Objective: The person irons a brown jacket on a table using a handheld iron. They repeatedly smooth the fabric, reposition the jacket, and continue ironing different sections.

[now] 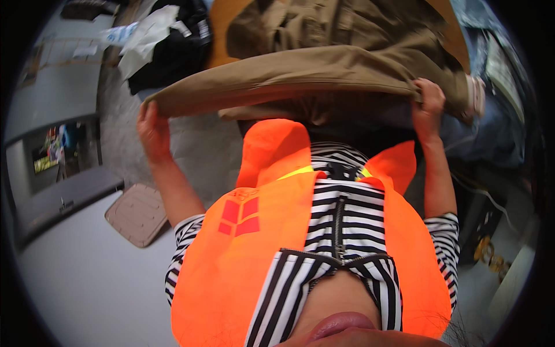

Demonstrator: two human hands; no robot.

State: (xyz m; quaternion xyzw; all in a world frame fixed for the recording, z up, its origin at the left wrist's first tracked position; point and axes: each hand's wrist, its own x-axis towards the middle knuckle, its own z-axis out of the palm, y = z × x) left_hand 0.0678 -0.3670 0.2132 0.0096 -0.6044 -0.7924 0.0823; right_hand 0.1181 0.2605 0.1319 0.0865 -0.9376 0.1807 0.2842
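A khaki-brown garment (347, 29) lies spread over a wooden-coloured table (221, 55) in front of me. One long part of it, a sleeve or a leg, is stretched sideways toward me, and I cannot tell which it is. At its far left end my left hand (154, 130) is closed on the cloth, the fingertips pinching the edge. My right hand (429, 110) grips the same part farther right, fingers wrapped over its near edge. Just beyond my right hand, a pale striped band (476, 95) shows at the garment's right end.
Black and white bundled items (167, 49) stand left of the table. Bluish plastic-looking bags (491, 124) crowd the right side. A brown lid-like panel (136, 215) lies at lower left near a grey cabinet (63, 199). A white cable (491, 199) runs at right.
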